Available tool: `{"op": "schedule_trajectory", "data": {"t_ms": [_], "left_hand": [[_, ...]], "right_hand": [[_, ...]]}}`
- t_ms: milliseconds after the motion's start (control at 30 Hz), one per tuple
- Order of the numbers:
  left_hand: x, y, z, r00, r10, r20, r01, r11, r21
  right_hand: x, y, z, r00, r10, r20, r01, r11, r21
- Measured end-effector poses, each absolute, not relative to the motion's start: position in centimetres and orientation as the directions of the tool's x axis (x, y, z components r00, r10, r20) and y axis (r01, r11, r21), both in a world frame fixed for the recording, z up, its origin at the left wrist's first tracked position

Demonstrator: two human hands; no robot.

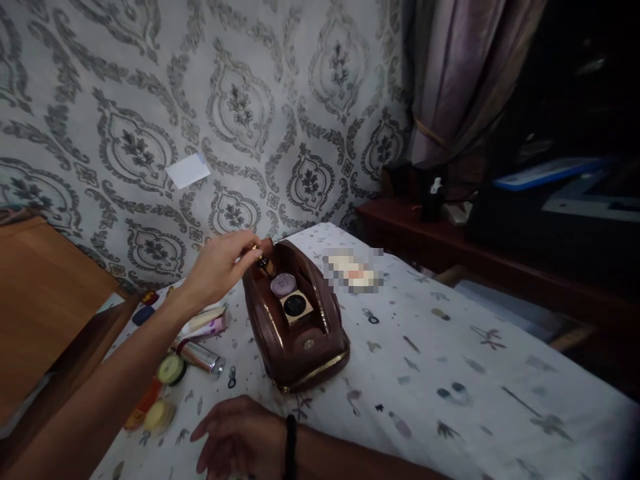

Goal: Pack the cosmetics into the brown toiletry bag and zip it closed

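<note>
A brown bag [260, 357] with gold zips lies unzipped on the patterned white cloth. Inside it are a round mauve compact [283, 285] and a square gold-edged case [296, 306] with a dark round centre. At the bag's far end, my left hand [225, 263] pinches a small dark item with gold parts [263, 262], too small to name. Below the bag's near left side, my right hand [240, 437] hovers with fingers apart, holding nothing, a black band on its wrist.
Left of the bag lie a silver can-like tube [200, 357], a pink-and-white tube [207, 323], a green-lidded jar [171, 369] and a yellow-lidded jar [159, 415]. A wooden panel [45, 300] stands left, a dark red shelf [415, 230] right.
</note>
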State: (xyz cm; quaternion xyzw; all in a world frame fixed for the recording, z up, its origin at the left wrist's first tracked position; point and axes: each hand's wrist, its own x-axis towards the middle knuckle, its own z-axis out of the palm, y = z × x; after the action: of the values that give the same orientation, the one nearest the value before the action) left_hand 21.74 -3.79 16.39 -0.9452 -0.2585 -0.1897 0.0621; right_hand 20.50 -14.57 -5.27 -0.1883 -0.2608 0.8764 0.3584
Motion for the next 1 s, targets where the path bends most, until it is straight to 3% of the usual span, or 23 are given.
{"op": "schedule_trajectory", "data": {"t_ms": [233,467,800,1000], "left_hand": [[25.2,2.0,14.9,0.837,0.546,0.012,0.532,-0.81,-0.247],[27.0,4.9,13.6,0.753,0.636,-0.172,0.562,-0.756,-0.337],[26.6,6.5,13.3,0.803,0.559,-0.205,0.503,-0.821,-0.27],[25.7,5.9,13.8,0.838,0.519,-0.168,0.511,-0.855,-0.092]], "right_hand": [[20.6,-14.1,-5.5,-0.708,0.692,-0.142,-0.503,-0.635,-0.587],[20.7,-14.4,-5.7,-0.702,0.704,-0.105,-0.536,-0.62,-0.572],[20.4,-14.2,-6.4,-0.71,0.7,-0.073,-0.555,-0.62,-0.555],[20.7,-14.4,-5.6,-0.705,0.701,-0.105,-0.538,-0.625,-0.566]]}}
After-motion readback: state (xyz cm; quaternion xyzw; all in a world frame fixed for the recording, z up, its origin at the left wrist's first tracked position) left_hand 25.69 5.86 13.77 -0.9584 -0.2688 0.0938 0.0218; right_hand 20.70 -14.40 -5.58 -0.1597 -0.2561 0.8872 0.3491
